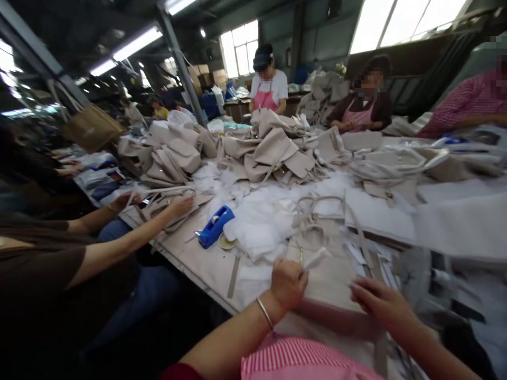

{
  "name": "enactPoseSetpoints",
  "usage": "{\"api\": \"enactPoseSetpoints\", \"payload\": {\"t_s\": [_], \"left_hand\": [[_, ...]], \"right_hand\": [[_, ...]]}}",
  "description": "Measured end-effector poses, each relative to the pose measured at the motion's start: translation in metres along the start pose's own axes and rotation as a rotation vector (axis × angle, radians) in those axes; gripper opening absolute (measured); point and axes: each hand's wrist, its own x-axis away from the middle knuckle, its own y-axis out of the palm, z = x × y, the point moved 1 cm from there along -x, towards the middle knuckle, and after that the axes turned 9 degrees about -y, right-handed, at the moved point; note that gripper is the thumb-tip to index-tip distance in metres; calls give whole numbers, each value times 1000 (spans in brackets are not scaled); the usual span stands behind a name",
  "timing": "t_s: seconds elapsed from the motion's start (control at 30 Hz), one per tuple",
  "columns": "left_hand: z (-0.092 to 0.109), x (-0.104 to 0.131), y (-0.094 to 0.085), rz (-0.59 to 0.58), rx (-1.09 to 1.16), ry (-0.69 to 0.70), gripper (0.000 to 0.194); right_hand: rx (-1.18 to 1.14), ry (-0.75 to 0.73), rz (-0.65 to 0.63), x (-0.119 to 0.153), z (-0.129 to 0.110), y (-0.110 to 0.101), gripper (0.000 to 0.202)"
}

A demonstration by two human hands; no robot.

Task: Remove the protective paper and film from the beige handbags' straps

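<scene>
Left hand [289, 282] pinching a white slip [318, 259] (its end sticking out), right hand [382, 298] hovering — fingers loosely extending, a little blurred — beige bag [328, 275] lying before both hands, on the crowded table [212, 273].

Your left hand [289, 284]: bare | your left wrist: slim, rounded bangle [264, 313], pale and silvery | your left sleeve [180, 372]: dark red, ending above a bare forearm | your right hand [382, 301]: bare, forearm uncovered | your apron [301, 360]: pink, with narrow pink-and-white stripes, plain pink beside them
</scene>
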Motion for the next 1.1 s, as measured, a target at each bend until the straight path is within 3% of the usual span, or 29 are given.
{"api": "enactPoseSetpoints", "payload": {"t_s": [0.07,0.13,0.23,0.43,0.6,0.73,0.9,1.1], "left_hand": [[3,0,-2,6,-27,44,17],[3,-2,-2,12,-49,80,20],[2,-4,-1,15,-74,99,20],[6,-2,4,36,-86,86,16],[5,1,3,99,-104,114,40],[5,1,0,37,-115,76,19],[2,-1,1,-40,-93,-36,23],[1,-9,-1,-96,94,-116,20]], "right_hand": [[-82,-64,-181,-10,-28,21,35],[-169,-103,-191,-25,-52,41,35],[-150,-35,-157,-40,-69,63,32],[-72,75,-90,-36,-57,69,27],[-74,92,-76,-36,-52,70,23],[-78,74,-67,-37,-53,71,25],[-132,4,-73,-33,-48,74,19],[-163,-27,-54,-34,-37,80,15]]}}
